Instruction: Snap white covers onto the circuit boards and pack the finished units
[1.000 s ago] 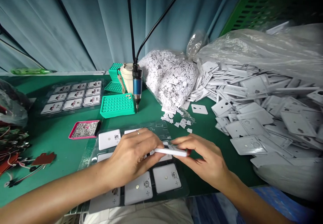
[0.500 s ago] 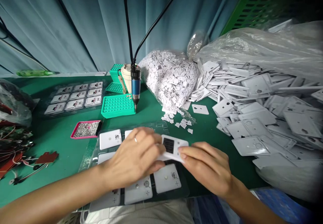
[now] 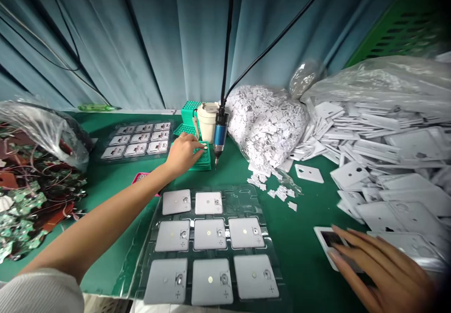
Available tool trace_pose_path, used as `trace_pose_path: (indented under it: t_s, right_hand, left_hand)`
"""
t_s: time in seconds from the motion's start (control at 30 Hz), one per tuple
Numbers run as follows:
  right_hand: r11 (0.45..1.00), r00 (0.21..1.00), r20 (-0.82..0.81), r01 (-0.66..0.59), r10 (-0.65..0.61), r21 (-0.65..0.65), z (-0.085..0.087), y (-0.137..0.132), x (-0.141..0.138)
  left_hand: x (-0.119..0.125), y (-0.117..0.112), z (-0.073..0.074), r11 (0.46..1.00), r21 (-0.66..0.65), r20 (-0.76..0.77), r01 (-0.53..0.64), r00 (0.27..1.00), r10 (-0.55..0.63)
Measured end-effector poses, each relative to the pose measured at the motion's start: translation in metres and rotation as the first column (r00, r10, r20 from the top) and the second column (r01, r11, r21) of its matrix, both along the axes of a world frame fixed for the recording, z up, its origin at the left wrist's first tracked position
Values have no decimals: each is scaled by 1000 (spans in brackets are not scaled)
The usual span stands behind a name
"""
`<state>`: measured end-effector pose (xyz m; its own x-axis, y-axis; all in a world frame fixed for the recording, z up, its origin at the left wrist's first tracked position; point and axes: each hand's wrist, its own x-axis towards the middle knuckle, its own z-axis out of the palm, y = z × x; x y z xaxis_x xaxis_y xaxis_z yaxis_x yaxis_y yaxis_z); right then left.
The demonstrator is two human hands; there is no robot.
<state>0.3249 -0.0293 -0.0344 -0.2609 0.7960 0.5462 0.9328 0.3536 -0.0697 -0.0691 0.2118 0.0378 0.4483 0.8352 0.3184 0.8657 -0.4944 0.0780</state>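
Note:
My left hand reaches to the green holed block. Its thumb and fingers are pinched close to small pale discs on the block's top; whether one is between the fingertips is hidden. At the lower right, my right hand grips a white plastic cover with a dark rectangular window, low over the green table. Its fingers cross the cover and hide much of it. Between my arms, a clear blister tray holds several white covers with round details; its back right pocket shows bare.
A blue electric screwdriver hangs beside a beige cup. Bagged small white pieces and heaped white covers fill the right. Another tray, a pink screw dish and wired circuit boards are leftward.
My hands have parted from the cover they both touched. The left went forward to the green block; the right took the cover to the right. The view has swung left, uncovering the tray.

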Motion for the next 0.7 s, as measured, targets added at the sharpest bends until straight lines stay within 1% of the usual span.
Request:
trace_pose_path:
  t_s: [0.03,0.07,0.13,0.17,0.2,0.27,0.33,0.4,0.47,0.5,0.57,0.6,0.63,0.67,0.7]
  right_hand:
    - [1000,999,48,-15,15,12,10,7,-7]
    - [999,998,62,-21,19,29,20,15,-15]
    - [1000,997,76,-17,16,1,34,34,-30]
    - [999,995,100,12,-7,-49,37,44,-36]
    - [992,988,149,60,-44,-109,39,54,-41]
    - [977,974,209,127,-90,-169,38,72,-48]
    - [966,961,254,165,-112,-198,36,85,-51]
    - [962,952,283,177,-115,-208,35,91,-53]
    - [966,951,290,167,-106,-197,35,88,-54]
    - [970,954,286,153,-95,-187,35,84,-55]
    - [980,961,271,110,-61,-168,33,72,-57]
    - [983,964,262,85,-41,-160,31,66,-59]
    - [986,967,252,64,-24,-152,29,61,-60]
    - [988,970,241,49,-13,-143,27,56,-60]
    - [990,974,228,40,-8,-133,25,53,-61]
  left_hand:
    - [6,5,-1,1000,9,-19,8,1000,-8]
    - [11,10,-2,1000,16,-36,14,999,-14]
    - [17,16,-4,999,31,-62,16,998,-14]
    - [19,18,-4,999,38,-72,12,997,-9]
    - [20,20,-4,999,44,-80,6,997,-2]
    - [21,21,-1,998,56,-93,-7,996,12]
    - [20,18,4,998,70,-106,-5,994,13]
    - [20,9,12,996,89,-108,2,994,8]
    - [22,-8,17,993,114,-101,-11,995,22]
    - [24,-21,19,992,125,-90,-15,996,26]
    - [33,-52,18,992,123,-55,24,998,-17]
    - [40,-70,16,988,96,2,123,992,-124]
    - [48,-87,12,969,49,65,243,967,-246]
    - [58,-104,8,939,-12,121,344,932,-340]
    - [67,-117,3,900,-88,160,426,898,-410]
